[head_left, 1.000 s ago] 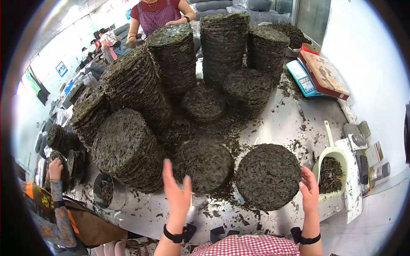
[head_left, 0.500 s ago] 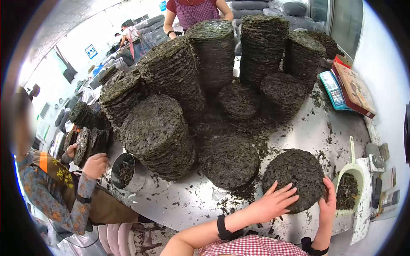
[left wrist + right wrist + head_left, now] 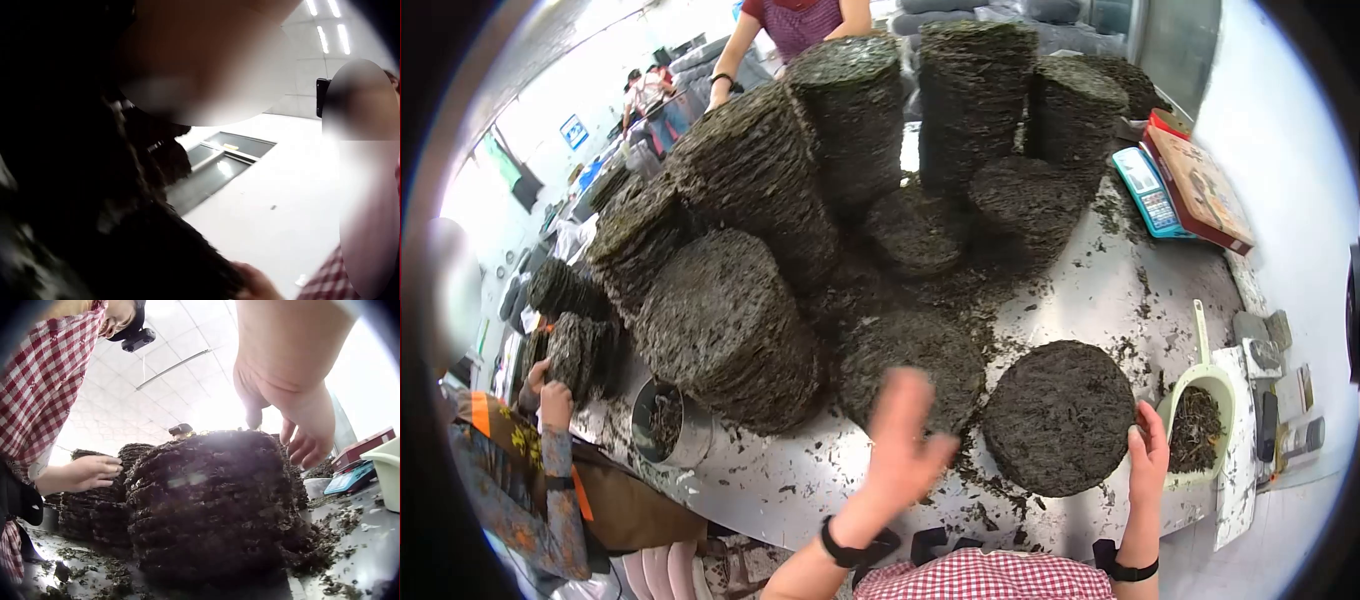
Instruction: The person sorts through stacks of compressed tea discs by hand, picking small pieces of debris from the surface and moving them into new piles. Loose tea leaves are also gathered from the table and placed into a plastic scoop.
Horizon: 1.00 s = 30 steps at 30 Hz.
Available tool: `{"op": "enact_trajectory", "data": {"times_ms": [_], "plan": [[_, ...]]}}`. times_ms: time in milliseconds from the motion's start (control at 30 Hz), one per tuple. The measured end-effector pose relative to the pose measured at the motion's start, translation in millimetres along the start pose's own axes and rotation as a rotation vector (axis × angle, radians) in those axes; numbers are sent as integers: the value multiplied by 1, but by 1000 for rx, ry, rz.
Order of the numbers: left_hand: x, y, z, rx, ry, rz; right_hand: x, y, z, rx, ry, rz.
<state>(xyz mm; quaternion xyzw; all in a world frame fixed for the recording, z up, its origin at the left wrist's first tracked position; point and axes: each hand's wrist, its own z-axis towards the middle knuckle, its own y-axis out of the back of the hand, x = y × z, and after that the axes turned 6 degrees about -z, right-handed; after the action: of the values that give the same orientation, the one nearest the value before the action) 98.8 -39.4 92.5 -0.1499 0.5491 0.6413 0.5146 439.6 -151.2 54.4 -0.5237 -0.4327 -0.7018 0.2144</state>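
A round stack of dark dried seaweed sheets (image 3: 1058,418) stands near the front of the metal table, several layers thick in the right wrist view. My right hand (image 3: 1148,460) rests at its right side, fingers relaxed along the edge and thumb near the top rim. My left hand (image 3: 905,450), blurred, hovers left of this stack with fingers spread and nothing in them. Behind the left hand lies another round seaweed stack (image 3: 930,350), partly covered by it. The right wrist view shows the left hand (image 3: 81,475) apart from the nearer stack (image 3: 206,506).
Tall seaweed stacks (image 3: 978,110) line the back, and a thick leaning one (image 3: 710,310) stands left. A metal pot (image 3: 700,440), a pale dustpan (image 3: 1225,400) with scraps, a scale (image 3: 1145,190) and a box (image 3: 1200,190) stand about. Another worker (image 3: 530,500) handles seaweed at left.
My left hand lay over the front stack half a second ago; it has lifted off and moved left. The right hand stays at the stack's right edge. The head view has shifted.
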Motion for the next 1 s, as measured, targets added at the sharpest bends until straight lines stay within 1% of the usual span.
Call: {"op": "enact_trajectory", "data": {"times_ms": [33, 67, 100, 133, 200, 333, 367, 400, 433, 467, 533, 567, 600, 667, 733, 767, 800, 867, 900, 967, 1000], "plan": [[-11, -23, 3, 256, -137, 25, -2, 0, 0, 21, 5, -1], [-36, -37, 13, 466, -146, 20, -3, 0, 0, 37, -23, -8], [-33, -64, 7, 548, -255, 29, -3, -1, 1, 48, -51, -13], [-30, -86, 3, 587, -323, 16, -2, -4, 3, 59, -45, -7], [-33, -98, 5, 637, -352, 13, -2, -6, 5, 85, -18, 107], [-27, -102, 4, 635, -369, -53, 0, 7, -2, 83, 11, 305], [-24, -101, 4, 626, -380, -48, 2, 5, -4, 66, -13, 280], [-24, -100, 6, 621, -397, -50, 6, 6, -2, 119, -13, 317], [-27, -100, 5, 623, -425, -15, 3, 9, -2, 140, -34, 258], [-31, -101, 4, 607, -416, -54, 0, 12, -3, 159, -59, 201], [-38, -98, 8, 599, -404, -47, 7, 6, -1, 166, 59, 26], [-37, -99, 8, 560, -405, -89, 17, 4, -2, 133, 125, -75], [-36, -97, 10, 531, -424, -86, 18, 5, -1, 104, 187, -263], [-31, -78, 20, 417, -431, -167, 25, 5, -4, 67, 155, -272], [-34, -43, 30, 102, -143, -292, 37, 4, -4, 40, 143, -273], [-15, -34, 14, -208, 122, -137, 41, 4, -4, 28, 146, -272], [5, -13, 22, -331, 191, -338, 40, 4, -4, 29, 144, -271], [34, 31, 30, -410, 468, -472, 38, 4, -3, -7, 163, -244], [32, 33, 28, -413, 471, -466, 38, 4, -4, -1, 162, -240], [23, 38, 25, -471, 134, 355, 39, 5, -4, -2, 125, -197], [5, 34, 24, -336, 125, 220, 39, 4, -3, 4, 127, -193]]}}
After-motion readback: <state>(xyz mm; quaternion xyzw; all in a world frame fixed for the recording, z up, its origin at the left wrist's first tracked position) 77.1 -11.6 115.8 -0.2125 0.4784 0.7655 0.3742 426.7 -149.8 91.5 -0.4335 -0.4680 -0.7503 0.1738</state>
